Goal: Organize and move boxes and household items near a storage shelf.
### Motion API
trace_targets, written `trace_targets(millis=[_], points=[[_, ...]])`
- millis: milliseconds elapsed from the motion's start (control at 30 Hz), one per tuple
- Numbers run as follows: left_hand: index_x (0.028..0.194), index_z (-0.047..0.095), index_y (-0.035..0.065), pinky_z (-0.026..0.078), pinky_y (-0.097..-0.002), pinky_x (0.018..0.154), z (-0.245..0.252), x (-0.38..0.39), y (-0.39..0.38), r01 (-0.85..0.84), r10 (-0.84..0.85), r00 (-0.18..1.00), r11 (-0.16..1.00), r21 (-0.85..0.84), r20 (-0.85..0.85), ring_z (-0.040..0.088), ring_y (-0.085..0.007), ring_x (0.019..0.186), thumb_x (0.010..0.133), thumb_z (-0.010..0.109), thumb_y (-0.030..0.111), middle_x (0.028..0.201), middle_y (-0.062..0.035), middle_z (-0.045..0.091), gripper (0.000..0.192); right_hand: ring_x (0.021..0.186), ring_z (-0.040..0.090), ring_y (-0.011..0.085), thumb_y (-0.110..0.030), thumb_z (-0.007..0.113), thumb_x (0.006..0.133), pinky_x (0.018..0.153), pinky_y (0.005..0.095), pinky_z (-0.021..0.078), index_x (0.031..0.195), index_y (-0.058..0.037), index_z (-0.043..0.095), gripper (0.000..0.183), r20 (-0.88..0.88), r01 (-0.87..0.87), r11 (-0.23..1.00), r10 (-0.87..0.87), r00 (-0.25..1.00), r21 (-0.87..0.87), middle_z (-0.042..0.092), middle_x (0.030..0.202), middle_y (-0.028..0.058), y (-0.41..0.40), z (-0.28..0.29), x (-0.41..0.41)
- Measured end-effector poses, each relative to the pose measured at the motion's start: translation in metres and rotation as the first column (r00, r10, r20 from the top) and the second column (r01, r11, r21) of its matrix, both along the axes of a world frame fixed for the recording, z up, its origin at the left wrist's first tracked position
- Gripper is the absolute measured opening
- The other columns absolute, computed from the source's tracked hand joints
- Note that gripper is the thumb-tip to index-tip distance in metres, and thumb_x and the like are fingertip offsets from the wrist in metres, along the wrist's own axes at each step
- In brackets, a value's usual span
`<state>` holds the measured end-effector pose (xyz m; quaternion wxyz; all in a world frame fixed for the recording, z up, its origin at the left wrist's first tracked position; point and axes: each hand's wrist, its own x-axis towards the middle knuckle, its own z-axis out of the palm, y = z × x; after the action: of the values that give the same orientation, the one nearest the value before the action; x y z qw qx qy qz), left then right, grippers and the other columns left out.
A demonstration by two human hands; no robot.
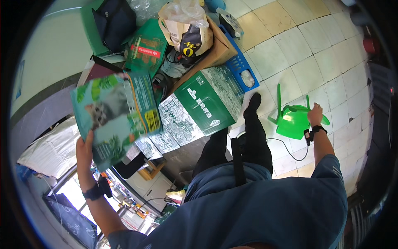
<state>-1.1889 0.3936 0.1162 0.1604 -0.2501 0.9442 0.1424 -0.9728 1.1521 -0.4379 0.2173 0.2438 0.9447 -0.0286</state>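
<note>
My left hand [84,152] grips the near-left edge of a teal plastic pet-product bag [113,121] with a cat pictured on it. The bag is held up in front of cartons and other goods and hides part of them. Over on the right, my right hand [315,114] has its fingers curled and overlaps the edge of a bright green plastic chair [290,124]. Whether the fingers grip the chair or hang above it is unclear. Both wrists wear dark straps.
Green-and-white beer cartons [206,105] stand before my legs. Behind them are an open cardboard box [222,46], a paper carrier bag [174,35] and a blue plastic basket [239,59]. A black cable [292,155] lies on the tiled floor [283,49] by the chair.
</note>
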Motion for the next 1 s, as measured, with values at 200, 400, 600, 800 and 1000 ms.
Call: trace_targets(millis=[200,400,600,800,1000], points=[[0.114,0.064,-0.0037,0.045,-0.0309,0.086,-0.078,-0.062,0.006,0.077,-0.026,0.968,0.977,0.199,-0.25,0.06,-0.0166,0.094,0.094,0.061,0.042,0.103,-0.0101,0.067,0.05,0.104,0.061,0.0364,-0.022,0.065,0.081,0.089,0.0448,0.0486,0.124,-0.0048,0.056,0.048,-0.105,-0.072,0.891,0.027,0.994,-0.449,0.064,0.111,0.022,-0.094,0.016,-0.002],[0.12,0.06,-0.0043,0.045,-0.031,0.086,-0.18,-0.142,-0.01,0.133,-0.075,0.969,0.961,0.241,-0.236,0.062,-0.0187,0.096,0.094,0.061,0.04,0.104,-0.0099,0.067,0.052,0.1,0.063,0.0247,-0.041,0.067,0.084,0.08,0.0394,0.0514,0.129,-0.0045,0.054,0.059,0.124,0.215,0.567,-0.196,0.973,-0.795,0.064,0.108,0.0187,-0.244,0.048,-0.036],[0.117,0.058,-0.0003,0.056,-0.0333,0.063,-0.284,-0.134,0.039,-0.129,0.142,0.99,0.821,0.557,0.021,0.065,-0.0196,0.079,0.095,0.059,0.037,0.101,-0.0094,0.065,0.044,0.098,0.057,0.0222,-0.052,0.061,0.088,0.084,0.0357,0.0483,0.135,-0.0056,0.047,0.068,0.587,0.588,-0.104,-0.314,0.746,-0.802,0.057,0.112,0.0087,-0.34,0.068,-0.058],[0.118,0.054,0.0036,0.059,-0.0326,0.061,-0.297,-0.124,0.029,-0.181,0.278,0.96,0.728,0.661,-0.044,0.068,-0.022,0.079,0.091,0.061,0.044,0.091,-0.0075,0.061,0.049,0.096,0.06,0.0128,-0.046,0.055,0.095,0.084,0.0302,0.0491,0.134,-0.0064,0.046,0.057,0.661,0.565,-0.345,-0.355,0.661,-0.75,0.058,0.113,0.004,-0.375,0.072,-0.062],[0.11,0.059,-0.002,0.048,-0.0255,0.052,-0.3,-0.062,0.065,-0.32,0.31,0.943,0.733,0.6,0.124,0.068,-0.0178,0.077,0.091,0.054,0.059,0.087,-0.0103,0.065,0.064,0.083,0.065,0.0133,-0.039,0.059,0.094,0.072,0.0292,0.0529,0.126,0.0,0.051,0.051,0.743,0.573,-0.473,-0.456,0.49,-0.669,0.066,0.1,0.0037,-0.368,0.041,-0.058]])
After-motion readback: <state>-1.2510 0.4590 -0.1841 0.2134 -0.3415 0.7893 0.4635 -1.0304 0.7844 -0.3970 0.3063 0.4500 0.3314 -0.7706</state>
